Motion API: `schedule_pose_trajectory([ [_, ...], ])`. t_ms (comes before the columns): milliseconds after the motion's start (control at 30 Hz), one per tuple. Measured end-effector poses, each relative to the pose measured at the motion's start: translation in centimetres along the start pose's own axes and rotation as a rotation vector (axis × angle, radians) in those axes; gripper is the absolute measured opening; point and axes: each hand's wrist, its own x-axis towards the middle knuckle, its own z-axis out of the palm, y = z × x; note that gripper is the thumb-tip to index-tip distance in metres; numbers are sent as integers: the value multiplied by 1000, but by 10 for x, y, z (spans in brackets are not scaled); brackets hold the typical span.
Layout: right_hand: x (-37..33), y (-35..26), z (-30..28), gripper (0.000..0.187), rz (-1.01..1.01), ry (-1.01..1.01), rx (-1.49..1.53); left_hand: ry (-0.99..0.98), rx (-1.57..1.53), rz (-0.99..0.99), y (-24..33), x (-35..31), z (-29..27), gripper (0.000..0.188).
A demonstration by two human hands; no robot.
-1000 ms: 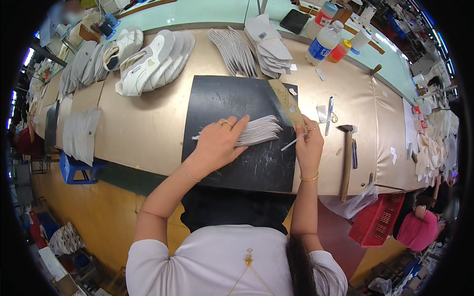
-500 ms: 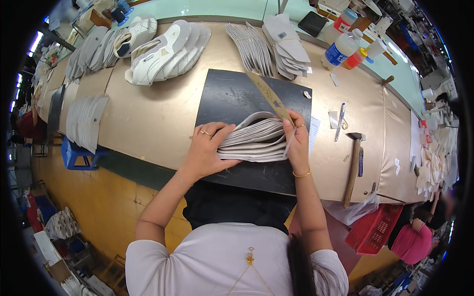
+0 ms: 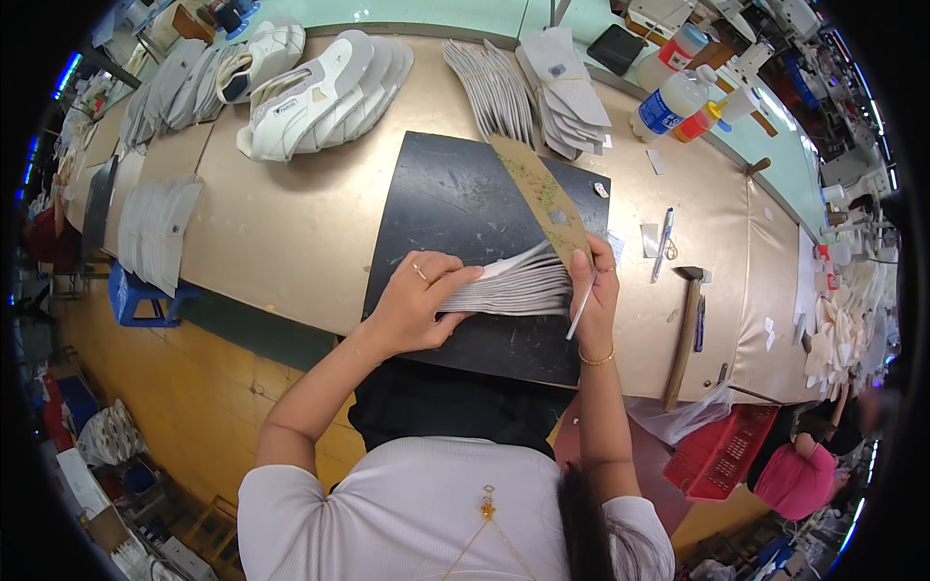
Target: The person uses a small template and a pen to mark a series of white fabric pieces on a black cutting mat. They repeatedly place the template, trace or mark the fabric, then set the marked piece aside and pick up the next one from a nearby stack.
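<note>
My left hand (image 3: 417,298) is closed around the left end of a stack of grey-white cut shoe pieces (image 3: 518,286), thumb on top and fingers beneath. The stack's layered edges fan out toward the right, over a black board (image 3: 436,194). In my right hand (image 3: 599,295), at the stack's right end, is a tan pattern template (image 3: 542,198) marked with green specks, pinched under the thumb and slanting up to the left. A thin white stick (image 3: 579,315), perhaps a marking pen, also sticks out of that hand.
Stitched white shoe uppers (image 3: 329,97) and bundles of grey pieces (image 3: 489,92) lie along the back. Bottles (image 3: 670,105) stand at the back right. Right of the board are a blue-white pen (image 3: 664,242) and a hammer (image 3: 685,339). A red crate (image 3: 722,455) sits below the table edge.
The stack, bowed open before, is now pressed flatter, with its right edges fanned. The template has turned its broad face more into view, and my right hand has moved slightly right and down.
</note>
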Motion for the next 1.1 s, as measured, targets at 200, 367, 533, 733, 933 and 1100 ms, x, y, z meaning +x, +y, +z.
schedule_pose_trajectory([
  [200,3,6,-9,35,49,227,15,-3,27,1,-2,-4,-1,67],
  [367,-8,4,13,33,58,-99,-25,34,-1,-51,-7,0,9,65],
  [533,2,-13,8,33,91,9,163,64,-19,-147,-6,8,14,63],
  [733,11,-1,-11,33,55,123,117,92,100,-96,-1,11,8,66],
  [933,7,11,5,34,-68,71,50,84,146,-18,0,12,12,66],
  [1100,11,10,12,33,-74,10,-94,92,123,39,-4,20,14,62],
])
